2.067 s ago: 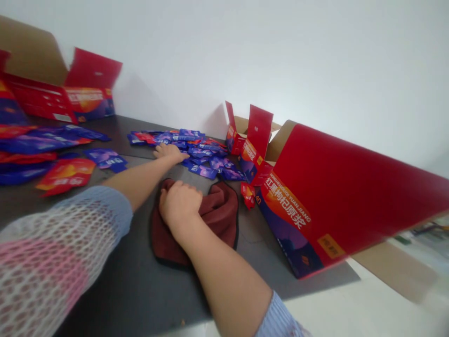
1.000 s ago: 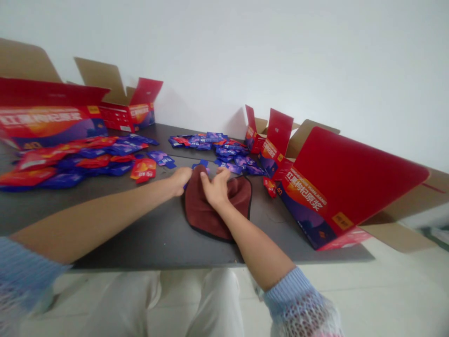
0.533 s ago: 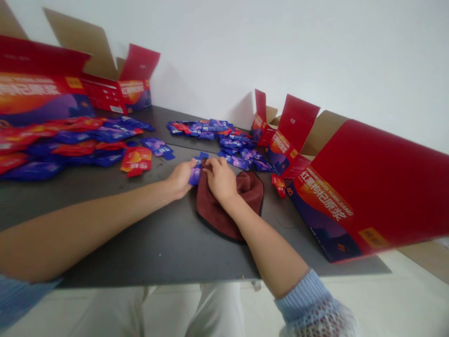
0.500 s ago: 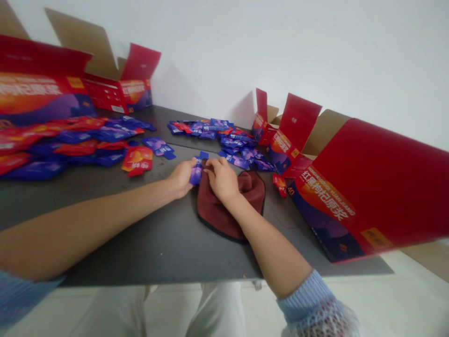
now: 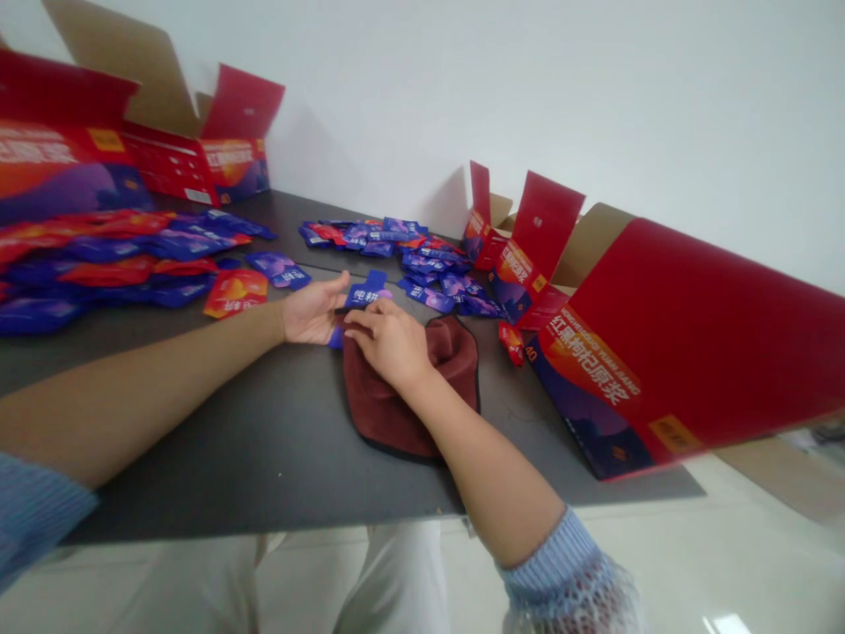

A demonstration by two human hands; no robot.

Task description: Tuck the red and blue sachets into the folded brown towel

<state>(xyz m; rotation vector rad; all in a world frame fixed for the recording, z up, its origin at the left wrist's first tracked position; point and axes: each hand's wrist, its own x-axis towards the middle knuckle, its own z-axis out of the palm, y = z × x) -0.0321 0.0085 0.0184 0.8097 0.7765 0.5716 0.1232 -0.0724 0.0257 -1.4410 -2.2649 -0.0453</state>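
Observation:
My left hand (image 5: 312,313) is palm up with its thumb raised. A blue-purple pouch (image 5: 366,291) with white lettering lies across its fingers, which are mostly hidden. Over the pouch's near part, my right hand (image 5: 391,345) pinches the edge of a dark-edged brown cloth (image 5: 396,430). The rest of the cloth spreads, crumpled, on the grey table (image 5: 251,440) under my right wrist. To the left of my left hand lie a red-orange pouch (image 5: 236,291) and a blue pouch (image 5: 278,268).
A heap of blue and red pouches (image 5: 125,255) covers the table's left side. Another pile (image 5: 396,236) lies beyond my hands. Open red cartons stand at the left (image 5: 59,172), back left (image 5: 231,167) and right (image 5: 687,352). A small red pouch (image 5: 510,342) sits beside the right carton.
My left thumb has lifted off the pouch and the palm has turned up. My right hand and the cloth edge have moved left over the pouch. The view has shifted slightly.

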